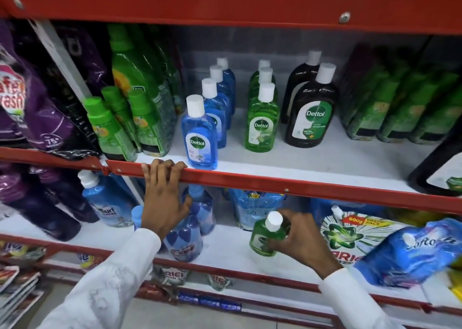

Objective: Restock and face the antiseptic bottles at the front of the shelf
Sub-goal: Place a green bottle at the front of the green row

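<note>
While your left hand [163,198] hooks its fingers over the red shelf rail [250,181], your right hand [300,238] grips a small green Dettol bottle [265,238]; blue [200,138], green [261,126], brown Dettol bottles [310,118] face front.

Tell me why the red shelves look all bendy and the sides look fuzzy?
Head view: the wide-angle lens bows the red shelf edge; the front blue Dettol bottle in the middle reads sharp, while the purple pouch and the blue pouch smear at the edges.
</note>
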